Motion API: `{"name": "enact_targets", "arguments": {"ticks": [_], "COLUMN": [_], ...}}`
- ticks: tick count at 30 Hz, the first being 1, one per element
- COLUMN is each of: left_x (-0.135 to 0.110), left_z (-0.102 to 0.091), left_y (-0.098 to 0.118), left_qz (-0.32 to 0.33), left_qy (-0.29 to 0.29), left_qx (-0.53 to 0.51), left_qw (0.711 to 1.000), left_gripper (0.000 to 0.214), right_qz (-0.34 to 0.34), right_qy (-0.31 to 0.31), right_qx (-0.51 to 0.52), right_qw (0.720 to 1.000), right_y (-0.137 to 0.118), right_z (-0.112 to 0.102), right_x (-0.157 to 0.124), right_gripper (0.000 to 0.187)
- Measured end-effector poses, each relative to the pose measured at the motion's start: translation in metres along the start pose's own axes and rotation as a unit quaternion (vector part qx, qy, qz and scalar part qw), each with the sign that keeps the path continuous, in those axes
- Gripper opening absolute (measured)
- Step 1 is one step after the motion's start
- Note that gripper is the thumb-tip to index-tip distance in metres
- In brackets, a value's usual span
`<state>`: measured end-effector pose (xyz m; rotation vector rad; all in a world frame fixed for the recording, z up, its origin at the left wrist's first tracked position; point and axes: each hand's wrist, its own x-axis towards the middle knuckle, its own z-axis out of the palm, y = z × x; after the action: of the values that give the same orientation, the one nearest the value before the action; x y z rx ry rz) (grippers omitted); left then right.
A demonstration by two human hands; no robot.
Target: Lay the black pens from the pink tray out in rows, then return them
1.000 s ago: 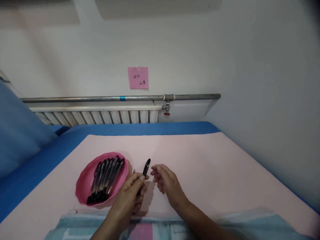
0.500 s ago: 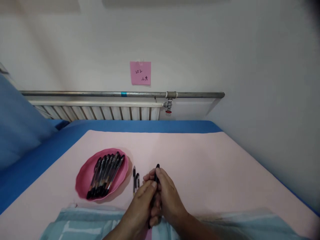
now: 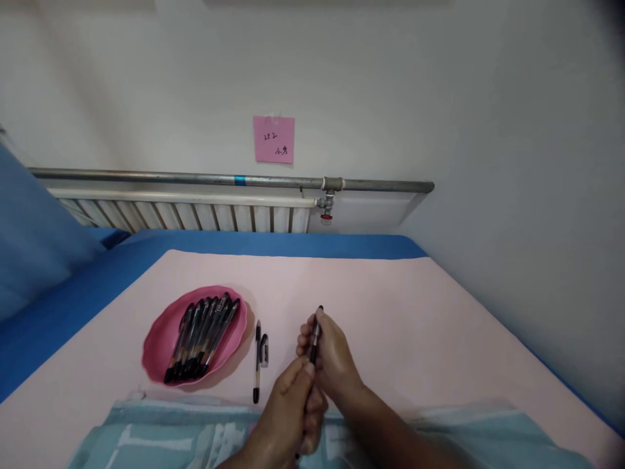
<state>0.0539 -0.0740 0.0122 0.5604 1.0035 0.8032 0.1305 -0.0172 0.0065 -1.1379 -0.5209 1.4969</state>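
Observation:
Both my hands hold one black pen (image 3: 315, 340) upright over the pink sheet. My left hand (image 3: 293, 413) is closed round the pen's lower part. My right hand (image 3: 328, 355) is closed round its upper part, near the cap end. To the left, an uncapped black pen (image 3: 256, 361) lies on the sheet with a loose cap (image 3: 264, 350) beside it. Further left a pink dish (image 3: 161, 348) holds several black capped pens (image 3: 202, 339).
A pink sheet (image 3: 415, 326) covers a blue mattress (image 3: 73, 306). A striped teal towel (image 3: 170, 440) lies at the near edge. A radiator (image 3: 195, 218) and a metal pipe (image 3: 195, 177) run along the wall, under a pink note (image 3: 273, 139). A blue pillow (image 3: 29, 228) sits at left.
My right hand came over and closed on the pen that my left hand held. The two hands then drew slightly apart along it. The view shifted a little.

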Motion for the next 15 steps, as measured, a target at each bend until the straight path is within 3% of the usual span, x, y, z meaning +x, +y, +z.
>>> {"name": "enact_targets", "arguments": {"ticks": [2,6,10,15], "left_x": [-0.003,-0.002,0.002,0.0], "left_z": [0.002,-0.001,-0.008,-0.015], "left_y": [-0.001,0.002,0.009,0.021], "left_qz": [-0.006,0.02,0.076,0.075], "left_qy": [-0.008,-0.025,-0.009,-0.002], "left_qx": [-0.004,-0.046,-0.078,-0.09], "left_qw": [1.0,0.998,0.994,0.993], "left_gripper": [0.047,0.044,0.032,0.026], "right_qz": [0.023,-0.028,-0.027,-0.045], "right_qy": [0.032,0.043,0.01,-0.043], "right_qx": [0.071,0.103,0.045,-0.094], "right_qw": [0.997,0.993,0.999,0.994], "right_y": [-0.009,-0.022,-0.021,-0.016], "right_z": [-0.004,-0.013,-0.018,-0.017], "right_x": [0.01,0.019,0.017,0.013], "right_gripper": [0.028,0.022,0.025,0.031]}}
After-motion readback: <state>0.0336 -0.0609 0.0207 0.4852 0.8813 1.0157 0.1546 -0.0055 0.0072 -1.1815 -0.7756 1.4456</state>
